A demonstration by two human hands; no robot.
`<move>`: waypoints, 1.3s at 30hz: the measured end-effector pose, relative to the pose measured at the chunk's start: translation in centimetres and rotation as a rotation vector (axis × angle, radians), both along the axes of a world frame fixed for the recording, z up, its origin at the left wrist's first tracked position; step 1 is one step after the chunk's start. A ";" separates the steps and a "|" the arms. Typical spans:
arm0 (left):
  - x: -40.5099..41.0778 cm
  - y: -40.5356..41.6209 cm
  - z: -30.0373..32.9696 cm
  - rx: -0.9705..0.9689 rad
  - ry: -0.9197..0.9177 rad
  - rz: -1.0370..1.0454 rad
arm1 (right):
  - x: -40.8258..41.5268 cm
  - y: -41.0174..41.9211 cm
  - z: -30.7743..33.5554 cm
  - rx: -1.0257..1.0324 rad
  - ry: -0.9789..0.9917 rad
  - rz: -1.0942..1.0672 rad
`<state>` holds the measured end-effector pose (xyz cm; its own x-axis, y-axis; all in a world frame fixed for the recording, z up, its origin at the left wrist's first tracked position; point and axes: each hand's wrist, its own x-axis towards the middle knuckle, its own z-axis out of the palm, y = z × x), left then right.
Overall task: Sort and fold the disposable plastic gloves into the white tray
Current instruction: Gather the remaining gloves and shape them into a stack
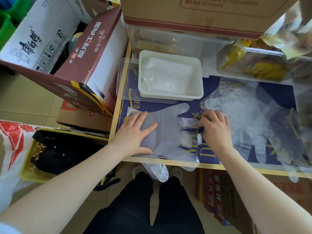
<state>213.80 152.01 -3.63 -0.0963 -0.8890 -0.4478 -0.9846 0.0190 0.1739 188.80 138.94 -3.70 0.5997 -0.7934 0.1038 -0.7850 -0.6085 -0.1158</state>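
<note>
A clear plastic glove (166, 130) lies flat on the dark blue surface, cuff to the left, fingers to the right. My left hand (135, 134) presses flat on its cuff end with fingers spread. My right hand (214, 127) pinches the glove's finger ends between curled fingers. Another glove finger (158, 171) hangs over the table's front edge. The white tray (199, 78) stands behind the glove and holds folded gloves (166, 76). More loose clear gloves (249, 119) lie spread to the right.
A clear lid (123, 81) sits under the tray's left side. Clear bins (168, 39) and a brown carton (202, 12) stand at the back. Cardboard boxes (87, 65) crowd the floor at left, beside a yellow basket (28, 166) of dark items. The table's wooden edge (219, 166) runs along the front.
</note>
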 end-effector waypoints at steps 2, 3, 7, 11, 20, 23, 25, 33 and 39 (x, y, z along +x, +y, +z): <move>-0.2 -0.1 0.2 0.022 -0.025 0.002 | -0.2 0.8 0.3 0.043 -0.016 -0.030; -0.3 -0.2 0.3 0.029 -0.030 0.003 | 0.5 1.2 0.6 0.075 -0.023 0.020; -0.5 -0.5 0.7 0.061 -0.043 0.013 | 4.0 3.5 -0.5 0.190 0.136 0.388; -0.6 -0.8 1.3 0.112 -0.087 0.026 | 2.7 2.9 -1.8 0.291 0.339 0.363; -6.5 -3.1 3.8 -0.265 0.112 0.193 | -7.6 -5.0 0.3 0.300 -0.059 -0.330; -9.7 -4.7 3.3 -0.381 0.254 0.183 | -10.4 -7.8 0.3 0.415 -0.022 -0.606; -12.0 -6.1 3.1 -0.394 0.317 0.162 | -11.7 -9.1 0.4 0.420 0.078 -0.592; -20.2 -12.9 3.2 -0.347 0.540 0.406 | -13.0 -11.2 0.6 0.450 -0.181 -0.304; -22.5 -18.2 4.5 -0.181 0.776 0.642 | -15.7 -8.8 2.9 0.318 -0.518 0.113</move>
<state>191.34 133.79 0.91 0.2156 -0.9231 -0.3185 -0.4351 -0.3828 0.8149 173.13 130.12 -0.78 0.6170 -0.7678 0.1726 -0.5111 -0.5578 -0.6539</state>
